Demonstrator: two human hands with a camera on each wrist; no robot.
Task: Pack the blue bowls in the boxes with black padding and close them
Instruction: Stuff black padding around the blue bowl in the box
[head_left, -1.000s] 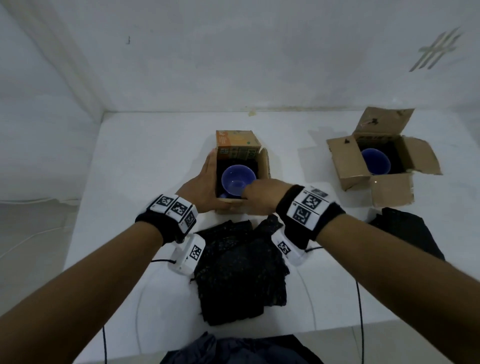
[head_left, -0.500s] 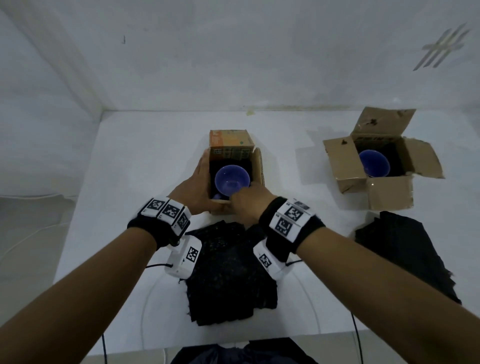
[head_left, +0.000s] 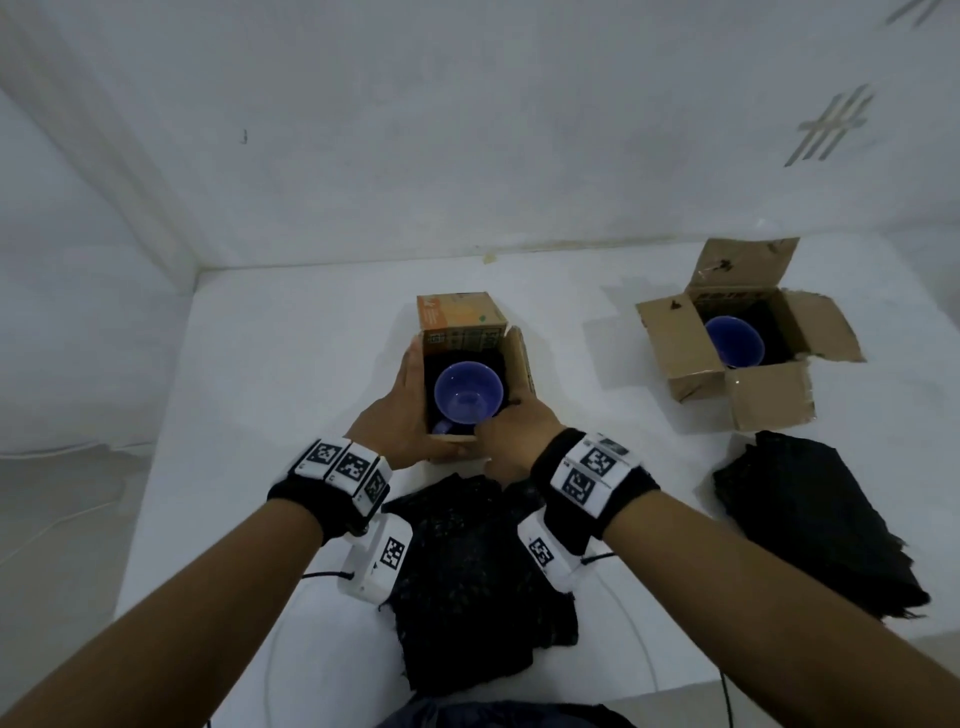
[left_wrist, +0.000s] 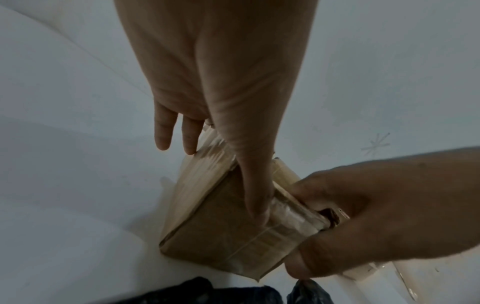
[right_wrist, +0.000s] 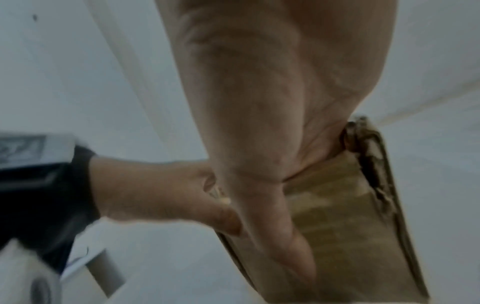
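Observation:
A small cardboard box (head_left: 519, 364) lined with black padding stands mid-table with a blue bowl (head_left: 468, 391) inside and its orange far flap raised. My left hand (head_left: 400, 410) lies flat along the box's left wall, thumb on the near face (left_wrist: 255, 205). My right hand (head_left: 511, 426) grips the near right corner, its fingers curled over the folded near flap (left_wrist: 298, 214). A second open box (head_left: 670, 343) at the right holds another blue bowl (head_left: 734, 340) on black padding, all its flaps spread.
One pile of black padding (head_left: 467, 571) lies just in front of the held box, under my wrists. Another pile (head_left: 810, 525) sits in front of the right box. White walls close the table at the back and left.
Both hands have stayed on the centre box. The right hand has settled slightly lower on the near right corner; the head view has shifted a little.

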